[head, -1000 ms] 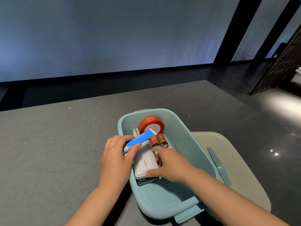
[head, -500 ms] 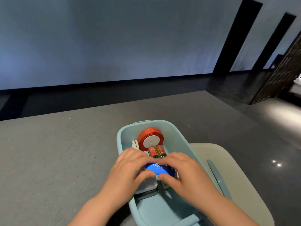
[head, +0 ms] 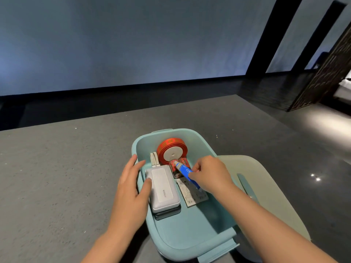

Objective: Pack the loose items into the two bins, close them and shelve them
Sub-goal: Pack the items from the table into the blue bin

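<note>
A light blue bin (head: 191,242) stands open on the grey table. Inside lie a red ribbon spool (head: 171,149), a white cable (head: 154,158), a grey power bank (head: 162,188) stacked on a dark device, red batteries (head: 175,168) and a printed card (head: 191,192). My right hand (head: 209,173) holds a blue tube (head: 185,171) slanted over the batteries and card. My left hand (head: 131,184) rests on the bin's left rim, fingers spread, thumb touching the power bank.
The bin's pale green lid (head: 266,188) lies on the table just right of the bin, partly under it. The grey table (head: 57,177) stretches left and back to a far edge. A dark floor and a lattice screen (head: 326,69) lie to the right.
Both hands were together over the blue tube; now they have parted. My right hand has the tube on the bin's right side, and my left hand moved to the left rim.
</note>
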Motion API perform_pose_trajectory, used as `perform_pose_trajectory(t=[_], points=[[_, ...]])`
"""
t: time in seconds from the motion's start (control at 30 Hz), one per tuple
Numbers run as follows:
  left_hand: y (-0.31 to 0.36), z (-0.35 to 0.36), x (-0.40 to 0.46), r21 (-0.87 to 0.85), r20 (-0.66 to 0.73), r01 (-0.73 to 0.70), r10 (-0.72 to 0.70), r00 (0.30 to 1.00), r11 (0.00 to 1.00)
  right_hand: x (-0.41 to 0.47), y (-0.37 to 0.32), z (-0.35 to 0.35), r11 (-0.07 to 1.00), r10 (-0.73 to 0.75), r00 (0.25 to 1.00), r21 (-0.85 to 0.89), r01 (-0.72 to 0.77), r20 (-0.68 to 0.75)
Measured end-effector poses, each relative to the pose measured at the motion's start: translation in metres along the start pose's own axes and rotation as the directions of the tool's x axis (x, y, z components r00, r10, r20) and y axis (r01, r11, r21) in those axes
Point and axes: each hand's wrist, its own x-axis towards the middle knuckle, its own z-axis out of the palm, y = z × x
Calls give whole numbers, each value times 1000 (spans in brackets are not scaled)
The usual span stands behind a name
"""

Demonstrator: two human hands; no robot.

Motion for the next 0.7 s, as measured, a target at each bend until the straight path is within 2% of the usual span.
perform_pose_trajectory(t=[0.2,0.4,0.63,0.7], points=[[-1,-2,-1,-78,50,-9,12,999,997,16,-12,27,999,35,993,14,-37,110],[-3,1,-1,-118,26,11,-8,1000,993,17,-14,42,997,9,985,-79,4,172],[-2,0,0,-163,-2,43,-44,999,986,15,-10,42,995,-52,979,-73,68,195],[0,2,1,-185,-22,67,-72,997,980,10,-14,34,989,-100,981,-95,117,164]])
